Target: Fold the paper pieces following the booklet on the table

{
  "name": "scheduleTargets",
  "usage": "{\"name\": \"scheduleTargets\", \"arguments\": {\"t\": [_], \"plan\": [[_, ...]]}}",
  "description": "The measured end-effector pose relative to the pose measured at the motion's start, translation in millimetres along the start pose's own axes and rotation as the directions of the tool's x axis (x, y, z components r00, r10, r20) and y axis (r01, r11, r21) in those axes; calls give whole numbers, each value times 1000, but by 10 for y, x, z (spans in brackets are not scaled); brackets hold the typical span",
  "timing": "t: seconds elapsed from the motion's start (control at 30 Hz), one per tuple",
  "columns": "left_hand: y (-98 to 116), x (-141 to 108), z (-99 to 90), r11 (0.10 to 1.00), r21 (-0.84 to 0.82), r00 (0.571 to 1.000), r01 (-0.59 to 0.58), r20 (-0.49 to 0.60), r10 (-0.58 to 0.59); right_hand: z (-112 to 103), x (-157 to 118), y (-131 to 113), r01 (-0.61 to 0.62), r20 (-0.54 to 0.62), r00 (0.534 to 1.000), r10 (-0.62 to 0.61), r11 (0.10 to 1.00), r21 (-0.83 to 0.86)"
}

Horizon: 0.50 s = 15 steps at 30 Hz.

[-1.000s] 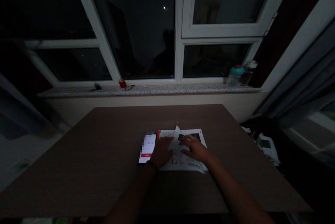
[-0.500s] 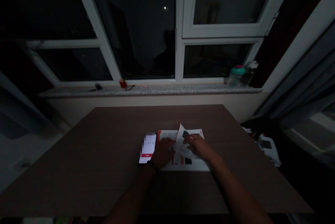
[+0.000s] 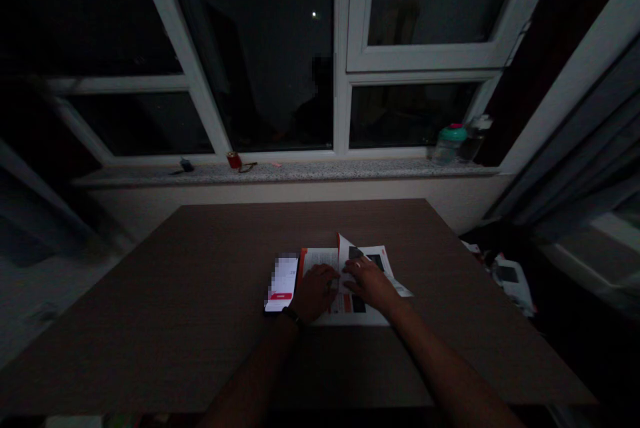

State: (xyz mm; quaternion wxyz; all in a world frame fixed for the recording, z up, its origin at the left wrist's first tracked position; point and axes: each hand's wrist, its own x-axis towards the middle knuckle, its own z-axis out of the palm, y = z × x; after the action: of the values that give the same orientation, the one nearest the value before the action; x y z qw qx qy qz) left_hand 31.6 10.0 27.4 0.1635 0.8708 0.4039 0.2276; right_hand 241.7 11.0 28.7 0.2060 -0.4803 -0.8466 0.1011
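Observation:
A printed booklet (image 3: 320, 257) with red-edged pages lies open on the brown table. One page (image 3: 345, 246) stands up folded across it, with a corner sticking out past the right side. My left hand (image 3: 316, 289) rests on the left page, its fingers lying toward the middle fold; it wears a dark band at the wrist. Lying on the folded page, my right hand (image 3: 371, 281) has its fingers apart and touching the paper near the fold. Just left of my left hand is a lit phone (image 3: 284, 281), screen up.
The brown table (image 3: 200, 308) stands below a stone windowsill (image 3: 300, 171). On the sill are a small red jar (image 3: 234, 161), a small dark bottle (image 3: 187, 165) and a clear bottle with a teal lid (image 3: 451, 141). White items (image 3: 515, 285) lie beyond the table's right edge.
My right hand has slid a little left toward the fold. The folded page has shifted with it, and its corner now shows to the right. My left hand has hardly moved.

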Motion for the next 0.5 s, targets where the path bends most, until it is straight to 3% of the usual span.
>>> {"name": "scheduleTargets", "arguments": {"t": [0.2,0.5], "plan": [[49,38,43,990,59,991,127,-58,-124,17,-20,32,-7,-15,1000,8,999,42],[167,51,73,961,182,978,209,-30,-207,33,-25,27,-15,-37,999,17,998,53]]}}
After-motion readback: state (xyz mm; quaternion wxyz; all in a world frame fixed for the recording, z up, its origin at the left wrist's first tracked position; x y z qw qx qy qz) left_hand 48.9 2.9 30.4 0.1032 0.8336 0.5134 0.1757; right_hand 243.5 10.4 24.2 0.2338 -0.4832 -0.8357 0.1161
